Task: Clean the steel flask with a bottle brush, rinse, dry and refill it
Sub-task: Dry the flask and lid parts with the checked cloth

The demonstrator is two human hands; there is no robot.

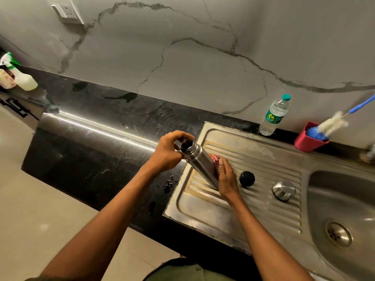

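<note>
1. Now, from the head view, the steel flask (202, 165) is held above the ribbed drainboard (253, 169) of the sink, at its left end. It is tilted: the long axis runs from the open mouth, which points up and to the left toward the black counter (91, 118), down to the base at the lower right, near the drainboard.
2. The left hand (169, 152) grips the neck of the flask, with the fingers curled around the mouth.
3. The right hand (226, 177) holds a red checked cloth (215, 159) against the lower body of the flask, its fingers wrapped over the cloth.
4. Just right of this hand, a black stopper (246, 178) and a steel cap (283, 190) stand on the drainboard, apart from each other.
5. Near the wall stand a plastic water bottle (275, 115) and a red cup (309, 139) with a bottle brush (332, 123) leaning in it.
</note>
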